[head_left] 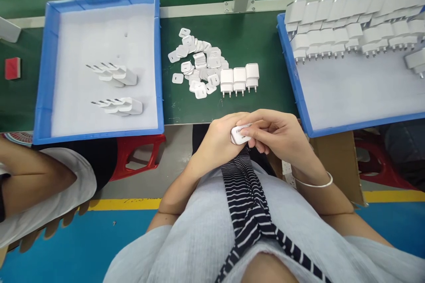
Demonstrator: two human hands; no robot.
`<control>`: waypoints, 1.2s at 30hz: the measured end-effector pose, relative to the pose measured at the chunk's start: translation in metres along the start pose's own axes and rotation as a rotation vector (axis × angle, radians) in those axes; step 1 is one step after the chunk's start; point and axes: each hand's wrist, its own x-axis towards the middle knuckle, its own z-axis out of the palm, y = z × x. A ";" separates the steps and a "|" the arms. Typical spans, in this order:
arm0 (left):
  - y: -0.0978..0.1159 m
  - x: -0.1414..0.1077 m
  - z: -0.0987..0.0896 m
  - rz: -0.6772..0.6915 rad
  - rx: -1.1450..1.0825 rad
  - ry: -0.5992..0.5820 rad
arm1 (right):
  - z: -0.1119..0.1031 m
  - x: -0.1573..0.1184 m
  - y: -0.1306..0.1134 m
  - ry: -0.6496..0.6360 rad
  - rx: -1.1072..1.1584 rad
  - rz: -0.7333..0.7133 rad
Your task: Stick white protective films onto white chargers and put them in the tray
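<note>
Close to my body, in front of the table edge, my left hand (221,139) is closed around a white plug charger, whose body is mostly hidden by the fingers. At its end facing me sits a white cap (238,134) with grey lettering and a small slot. My right hand (277,135) grips this cap, its thumb pressed on the face and its fingers curled behind. Whether the cap is flush with the body I cannot tell. Beyond my hands lie a heap of loose white caps (201,63) and three white plug chargers (239,78) side by side, pins toward me.
On the left, a blue tray (160,66) holds several chargers (121,105) lying down. Another blue tray (295,84) at right carries rows of chargers (338,6). A red block (12,68) lies far left. Another person's arm (36,177) is at lower left, near a red stool (137,154).
</note>
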 end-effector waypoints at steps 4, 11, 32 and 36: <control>-0.001 0.000 0.001 -0.011 -0.016 -0.037 | -0.001 -0.001 0.001 -0.006 0.009 0.011; 0.002 0.000 0.001 0.004 0.013 -0.021 | 0.000 -0.003 -0.003 0.000 -0.007 0.014; -0.007 -0.005 0.002 0.092 0.108 -0.021 | 0.001 -0.003 -0.008 -0.009 0.004 0.129; -0.007 -0.005 0.002 0.079 0.115 -0.033 | 0.002 -0.001 -0.007 0.005 0.035 0.139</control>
